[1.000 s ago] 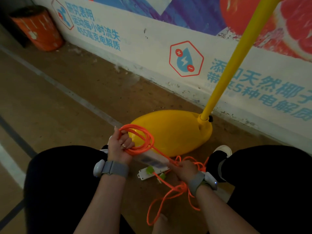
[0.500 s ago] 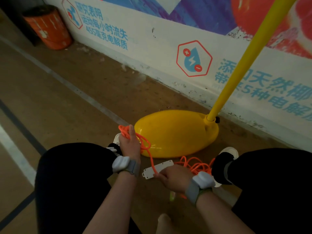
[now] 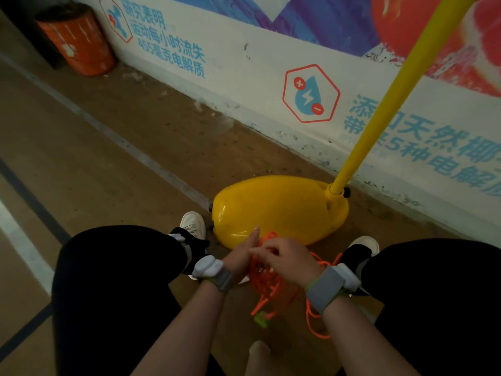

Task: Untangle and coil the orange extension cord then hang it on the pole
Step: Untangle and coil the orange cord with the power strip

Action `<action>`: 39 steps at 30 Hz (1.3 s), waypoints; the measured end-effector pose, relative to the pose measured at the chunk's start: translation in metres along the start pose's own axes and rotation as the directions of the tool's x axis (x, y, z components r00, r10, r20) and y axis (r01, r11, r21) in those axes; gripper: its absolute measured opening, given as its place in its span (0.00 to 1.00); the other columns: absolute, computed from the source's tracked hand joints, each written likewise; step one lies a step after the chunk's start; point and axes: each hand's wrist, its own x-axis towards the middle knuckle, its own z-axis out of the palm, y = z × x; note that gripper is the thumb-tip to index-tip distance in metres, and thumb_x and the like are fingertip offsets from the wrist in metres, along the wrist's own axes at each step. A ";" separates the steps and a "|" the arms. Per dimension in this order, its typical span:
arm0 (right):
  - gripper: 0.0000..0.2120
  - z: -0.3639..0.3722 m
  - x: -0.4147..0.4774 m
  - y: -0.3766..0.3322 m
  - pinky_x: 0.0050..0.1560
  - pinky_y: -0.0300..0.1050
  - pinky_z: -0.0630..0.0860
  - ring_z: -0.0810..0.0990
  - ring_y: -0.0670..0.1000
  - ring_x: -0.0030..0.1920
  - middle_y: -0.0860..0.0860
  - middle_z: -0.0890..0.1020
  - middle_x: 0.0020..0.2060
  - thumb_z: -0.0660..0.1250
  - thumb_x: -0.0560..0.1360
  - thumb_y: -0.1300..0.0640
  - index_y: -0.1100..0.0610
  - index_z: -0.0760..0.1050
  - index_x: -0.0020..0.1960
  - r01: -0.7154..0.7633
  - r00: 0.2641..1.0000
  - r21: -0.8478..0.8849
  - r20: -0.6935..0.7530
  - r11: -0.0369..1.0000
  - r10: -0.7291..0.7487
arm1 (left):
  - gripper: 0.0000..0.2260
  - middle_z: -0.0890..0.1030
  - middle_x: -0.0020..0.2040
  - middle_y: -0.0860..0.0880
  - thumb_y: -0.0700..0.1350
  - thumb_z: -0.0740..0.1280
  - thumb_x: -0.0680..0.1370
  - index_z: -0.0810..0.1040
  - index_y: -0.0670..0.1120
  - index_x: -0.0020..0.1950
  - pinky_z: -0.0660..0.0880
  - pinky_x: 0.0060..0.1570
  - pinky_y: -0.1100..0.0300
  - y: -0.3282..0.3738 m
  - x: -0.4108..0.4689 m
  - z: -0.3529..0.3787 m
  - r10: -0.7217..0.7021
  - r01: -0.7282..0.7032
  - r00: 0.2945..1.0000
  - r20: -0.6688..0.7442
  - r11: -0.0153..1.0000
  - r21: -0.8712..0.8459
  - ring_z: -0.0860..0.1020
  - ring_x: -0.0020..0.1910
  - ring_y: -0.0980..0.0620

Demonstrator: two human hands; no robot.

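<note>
The orange extension cord (image 3: 267, 283) hangs as a bunch of loops between my knees, in front of the yellow base (image 3: 279, 207) of the yellow pole (image 3: 393, 90). My left hand (image 3: 240, 257) holds the loops against its palm, with the forefinger pointing straight up. Close beside it, my right hand (image 3: 288, 260) has its fingers curled and pinches a strand at the top of the bunch. Loose cord trails down to the floor, and its green plug (image 3: 260, 320) dangles below. The power strip is hidden behind my hands.
I crouch with my white shoes (image 3: 193, 223) on either side of the base. A white wall with posters (image 3: 244, 63) runs right behind the pole. An orange bin (image 3: 78, 40) stands far left against it. Brown floor with painted lines (image 3: 122, 142) stretches left.
My right hand has risen from the power strip near the floor to the top of the loops at my left hand. More cord is now gathered in the bunch, and the strip is out of sight.
</note>
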 end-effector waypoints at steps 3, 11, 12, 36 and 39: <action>0.17 -0.010 0.001 0.008 0.34 0.44 0.67 0.74 0.45 0.31 0.50 0.75 0.27 0.68 0.72 0.41 0.53 0.74 0.33 -0.058 0.989 -0.067 -0.140 0.996 0.048 | 0.34 0.70 0.24 0.48 0.69 0.46 0.75 0.74 0.43 0.29 0.63 0.29 0.61 0.003 0.000 0.006 -0.073 0.092 0.988 0.138 0.987 -0.131 0.66 0.23 0.53; 0.19 -0.007 0.001 0.034 0.30 0.36 0.61 0.68 0.41 0.27 0.46 0.67 0.25 0.69 0.62 0.39 0.51 0.64 0.33 -0.104 0.979 0.167 -0.154 0.980 0.130 | 0.24 0.68 0.26 0.51 0.64 0.68 0.68 0.77 0.45 0.49 0.66 0.27 0.63 0.002 -0.004 0.007 -0.017 0.005 0.972 0.236 0.999 0.052 0.67 0.23 0.56; 0.20 -0.006 0.003 0.037 0.31 0.38 0.62 0.66 0.42 0.27 0.47 0.67 0.26 0.69 0.64 0.38 0.51 0.65 0.33 -0.108 0.978 0.192 -0.158 0.976 0.139 | 0.21 0.69 0.27 0.50 0.58 0.70 0.70 0.76 0.42 0.51 0.67 0.26 0.64 0.002 -0.004 0.006 -0.034 0.015 0.969 0.243 0.997 0.079 0.68 0.23 0.56; 0.15 0.013 0.000 0.071 0.37 0.45 0.61 0.73 0.51 0.37 0.51 0.74 0.31 0.62 0.79 0.50 0.54 0.72 0.35 -0.387 0.922 -0.024 0.013 0.922 0.388 | 0.11 0.63 0.21 0.53 0.46 0.62 0.80 0.73 0.40 0.43 0.61 0.20 0.67 0.023 -0.007 -0.029 0.011 -0.003 0.999 0.035 0.977 -0.215 0.61 0.18 0.58; 0.13 0.015 -0.003 0.076 0.47 0.46 0.69 0.78 0.58 0.53 0.59 0.81 0.48 0.62 0.78 0.50 0.54 0.73 0.37 -0.540 0.835 -0.216 -0.018 0.813 0.550 | 0.12 0.72 0.28 0.51 0.52 0.63 0.79 0.78 0.45 0.44 0.67 0.30 0.63 0.024 -0.008 -0.034 -0.047 0.048 0.999 -0.013 0.898 0.436 0.70 0.26 0.55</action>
